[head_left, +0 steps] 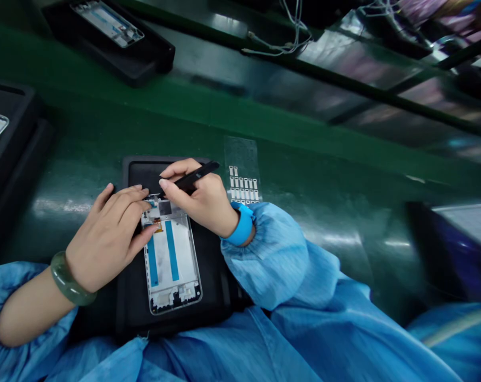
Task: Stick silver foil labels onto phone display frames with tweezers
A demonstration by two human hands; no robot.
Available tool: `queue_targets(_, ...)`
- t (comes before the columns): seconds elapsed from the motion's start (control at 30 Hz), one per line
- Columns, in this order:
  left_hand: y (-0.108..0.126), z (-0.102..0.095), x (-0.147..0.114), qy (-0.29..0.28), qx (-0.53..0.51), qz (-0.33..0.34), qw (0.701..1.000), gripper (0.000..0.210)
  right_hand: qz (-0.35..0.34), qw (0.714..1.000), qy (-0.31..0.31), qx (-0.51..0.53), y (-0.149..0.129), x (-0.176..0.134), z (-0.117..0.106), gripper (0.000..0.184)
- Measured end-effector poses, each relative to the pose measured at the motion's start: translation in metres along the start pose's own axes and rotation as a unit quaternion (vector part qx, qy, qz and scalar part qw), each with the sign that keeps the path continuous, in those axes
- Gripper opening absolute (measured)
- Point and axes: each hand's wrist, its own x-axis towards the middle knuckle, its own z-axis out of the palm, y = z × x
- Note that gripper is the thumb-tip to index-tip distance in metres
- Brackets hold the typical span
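Observation:
A silver phone mid-frame with two blue strips lies on a black foam tray. My left hand rests on the upper left of the frame, fingers stretched out and the thumb apart, near a small orange flex cable. Between the thumb and fingers of my right hand is a slim black pen-like tool, slanting down toward the frame's top edge. Its working tip is hidden behind the fingers. Right of the tray, a clear sheet carries rows of small pale stickers.
Another black tray with a phone frame stands at the back left. More stacked trays are at the left edge. White cables hang over the shelf behind. A dark-sided box-like object is on the right of the green bench.

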Motion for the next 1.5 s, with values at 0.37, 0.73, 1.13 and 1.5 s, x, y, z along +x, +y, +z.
queue_targets(0.37, -0.0002, -0.0007, -0.0002, -0.008, 0.023, 0.013, 1.000, 0.030, 0.011, 1.000, 0.001, -0.006, -0.0008, 0.0001, 0.0017, 0.008)
queue_targets(0.73, 0.0002, -0.0009, -0.0003, -0.012, 0.026, 0.012, 1.000, 0.031, 0.024, 1.000, -0.008, -0.006, -0.0024, 0.0004, 0.0022, 0.008)
queue_targets(1.13, -0.0008, 0.0000, 0.0000, -0.019, 0.030, 0.011, 0.999, 0.035, 0.019, 1.000, -0.022, -0.008, -0.0007, 0.0004, 0.0032, 0.008)
queue_targets(1.5, 0.0017, -0.0005, 0.0009, -0.017, 0.026, 0.000, 1.000, 0.035, 0.071, 0.995, 0.044, 0.055, 0.0012, -0.0008, -0.0002, 0.017)
